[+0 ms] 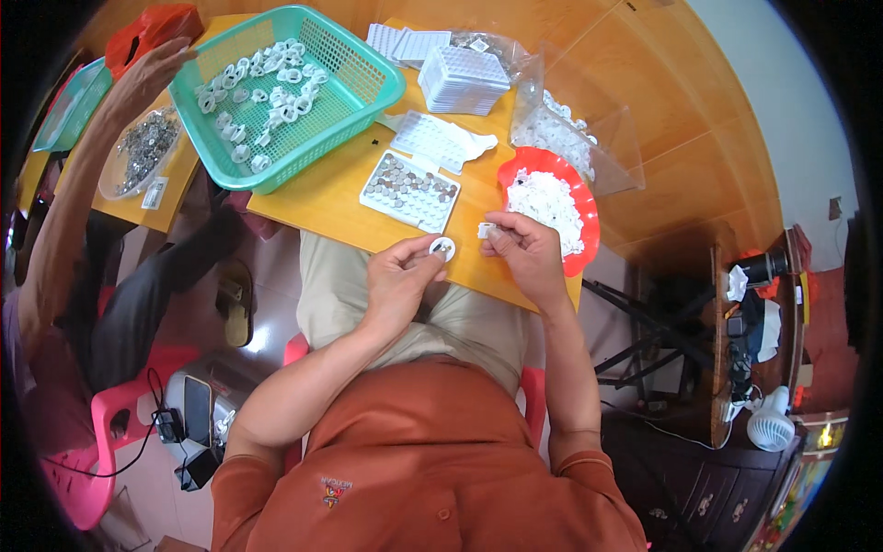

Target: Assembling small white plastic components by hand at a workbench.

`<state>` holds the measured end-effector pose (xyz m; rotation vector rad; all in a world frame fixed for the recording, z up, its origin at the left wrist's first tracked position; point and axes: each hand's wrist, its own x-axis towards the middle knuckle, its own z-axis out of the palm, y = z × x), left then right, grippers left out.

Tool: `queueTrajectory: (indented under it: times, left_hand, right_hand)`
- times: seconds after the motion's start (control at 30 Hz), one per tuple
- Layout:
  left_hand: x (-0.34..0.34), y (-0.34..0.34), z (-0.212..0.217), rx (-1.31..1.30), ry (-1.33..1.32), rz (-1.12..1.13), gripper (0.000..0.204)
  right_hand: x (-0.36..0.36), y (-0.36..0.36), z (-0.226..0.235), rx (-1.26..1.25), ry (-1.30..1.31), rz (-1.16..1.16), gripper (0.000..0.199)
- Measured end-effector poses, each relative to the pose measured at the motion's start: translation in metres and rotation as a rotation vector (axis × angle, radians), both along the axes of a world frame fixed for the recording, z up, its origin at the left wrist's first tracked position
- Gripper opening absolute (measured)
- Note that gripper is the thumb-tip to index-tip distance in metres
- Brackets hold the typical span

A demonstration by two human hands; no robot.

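My left hand [397,276] pinches a small white round ring part [442,247] at the near edge of the yellow table [331,198]. My right hand [524,248] grips a small white plastic piece [486,230] a short way right of the ring. Just beyond my hands lies a white grid tray [410,191] filled with small metal discs. A red dish [579,189] heaped with small white pieces sits beside my right hand.
A teal basket [368,69] holds several white ring parts at the back left. Stacked white trays [463,78] and clear bags [575,129] stand behind. Another person's arm [83,166] reaches over a clear bowl of metal parts [138,152] at left. Pink chair [101,432] below.
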<state>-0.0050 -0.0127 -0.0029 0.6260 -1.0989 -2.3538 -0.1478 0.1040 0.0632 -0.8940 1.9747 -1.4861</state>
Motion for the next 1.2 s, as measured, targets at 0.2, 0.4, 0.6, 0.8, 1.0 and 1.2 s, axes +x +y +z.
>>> queueTrajectory:
  times: [0.2, 0.4, 0.6, 0.8, 1.0, 1.2]
  left_hand:
    - [-0.001, 0.001, 0.0, 0.021, 0.001, 0.001, 0.028]
    - [-0.002, 0.002, -0.004, -0.024, 0.025, -0.022, 0.028]
    - [-0.002, 0.004, -0.002, -0.083, 0.006, -0.037, 0.028]
    - [-0.002, 0.005, -0.005, -0.099, 0.021, -0.041, 0.029]
    - [-0.002, 0.003, -0.009, -0.116, 0.023, -0.058, 0.031]
    - [-0.003, 0.003, -0.006, -0.12, 0.026, -0.037, 0.028]
  right_hand:
    - [0.009, -0.004, -0.013, 0.017, -0.09, -0.008, 0.017]
    - [0.015, -0.005, -0.017, 0.033, -0.061, 0.061, 0.016]
    - [0.023, -0.007, -0.015, 0.078, 0.131, 0.046, 0.015]
    - [0.03, -0.009, -0.012, 0.174, 0.249, -0.009, 0.015]
    - [0.038, -0.014, -0.01, 0.108, 0.324, -0.017, 0.014]
    - [0.039, -0.015, -0.011, 0.155, 0.345, -0.044, 0.014]
